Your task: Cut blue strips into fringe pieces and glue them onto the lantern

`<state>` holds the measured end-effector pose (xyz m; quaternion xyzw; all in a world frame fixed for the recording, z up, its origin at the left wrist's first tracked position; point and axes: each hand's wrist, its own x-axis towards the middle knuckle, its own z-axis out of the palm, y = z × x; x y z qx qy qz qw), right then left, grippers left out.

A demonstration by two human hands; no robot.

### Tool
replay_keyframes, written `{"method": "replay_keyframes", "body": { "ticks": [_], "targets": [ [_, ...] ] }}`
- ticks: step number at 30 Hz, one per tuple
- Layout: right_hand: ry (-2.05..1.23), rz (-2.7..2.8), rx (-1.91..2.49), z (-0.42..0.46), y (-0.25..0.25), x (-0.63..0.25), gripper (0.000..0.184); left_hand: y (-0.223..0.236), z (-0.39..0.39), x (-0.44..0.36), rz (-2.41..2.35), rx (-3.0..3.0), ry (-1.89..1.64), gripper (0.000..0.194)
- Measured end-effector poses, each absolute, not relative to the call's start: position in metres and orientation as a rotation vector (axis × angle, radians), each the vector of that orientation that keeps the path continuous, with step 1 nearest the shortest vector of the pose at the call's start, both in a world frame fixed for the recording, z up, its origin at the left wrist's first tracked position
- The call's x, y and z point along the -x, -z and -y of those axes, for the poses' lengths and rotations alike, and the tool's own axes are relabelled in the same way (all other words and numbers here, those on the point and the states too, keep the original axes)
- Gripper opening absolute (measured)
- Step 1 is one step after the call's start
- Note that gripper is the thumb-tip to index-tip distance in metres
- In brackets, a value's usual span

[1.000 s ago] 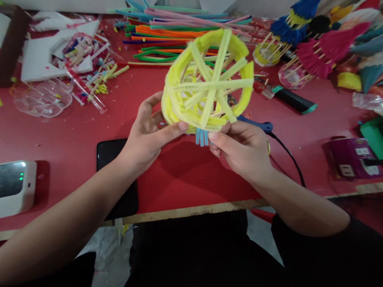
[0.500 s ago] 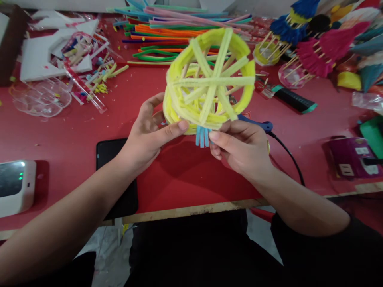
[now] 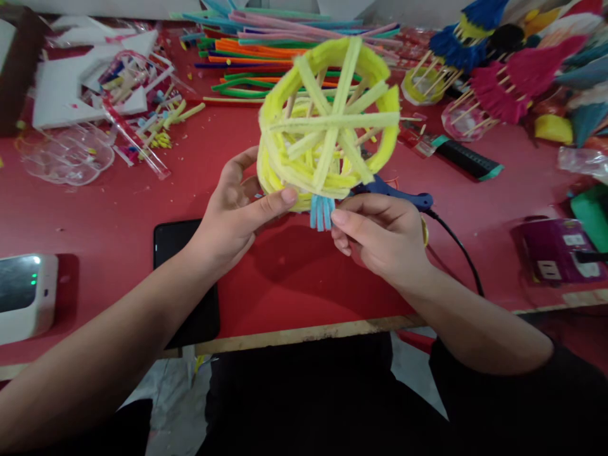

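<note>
A yellow pipe-cleaner frame [image 3: 332, 120], round with crossing spokes on top and thin wooden sticks inside, is held above the red table. My left hand [image 3: 244, 206] grips its lower left side, thumb in front and fingers behind. At the frame's front lower edge hangs a small bundle of blue pipe-cleaner strips [image 3: 322, 212]. My right hand [image 3: 380, 228] pinches this bundle at its right side between thumb and fingers. Behind the right hand lies a blue-handled tool [image 3: 403, 195] with a black cord, its front part hidden by the frame.
Coloured pipe cleaners [image 3: 266, 54] are piled at the back. Scraps and white foam pieces [image 3: 61, 82] lie back left, beside a clear plastic tray [image 3: 66, 152]. A black phone [image 3: 190, 316] sits near the front edge. Rightward are a utility knife [image 3: 468, 157] and a purple power socket [image 3: 555, 250].
The yellow frame has shifted slightly left and up, tilting a little, and more of the blue-handled tool shows. Both hands keep their grip almost in place.
</note>
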<state>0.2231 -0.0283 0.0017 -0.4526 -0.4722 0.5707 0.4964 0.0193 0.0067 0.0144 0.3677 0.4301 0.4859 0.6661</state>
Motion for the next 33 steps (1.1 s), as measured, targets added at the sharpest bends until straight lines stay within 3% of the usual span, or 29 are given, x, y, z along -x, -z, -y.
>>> {"method": "replay_keyframes", "body": {
  "ticks": [7, 11, 15, 18, 22, 25, 29, 33],
  "targets": [
    [-1.353, 1.168, 1.129, 0.027, -0.003, -0.222, 0.016, -0.019, -0.003, -0.022, -0.990, -0.821, -1.094, 0.075],
    [-1.221, 1.262, 1.155, 0.027, -0.005, -0.221, 0.013, -0.019, -0.005, -0.023, -0.966, -0.803, -1.150, 0.060],
    [-0.662, 1.655, 1.183, 0.024, -0.003, -0.222, 0.006, -0.016, -0.011, -0.021, -0.982, -0.721, -1.269, 0.047],
    [-0.149, 1.994, 1.060, 0.018, 0.008, -0.224, 0.020, -0.014, -0.014, -0.019, -1.001, -0.689, -1.288, 0.046],
    [0.187, 2.141, 1.182, 0.012, 0.023, -0.226, 0.026, -0.014, -0.015, -0.018, -0.951, -0.679, -1.277, 0.032],
    [0.258, 2.186, 1.339, 0.011, 0.027, -0.227, 0.024, -0.014, -0.014, -0.018, -0.907, -0.707, -1.257, 0.025],
    [0.279, 2.211, 1.323, 0.012, 0.023, -0.228, 0.020, -0.013, -0.013, -0.017, -0.919, -0.752, -1.215, 0.039],
    [0.306, 2.205, 1.176, 0.012, 0.016, -0.228, 0.018, -0.014, -0.012, -0.016, -0.950, -0.721, -1.208, 0.041]
  ]
}}
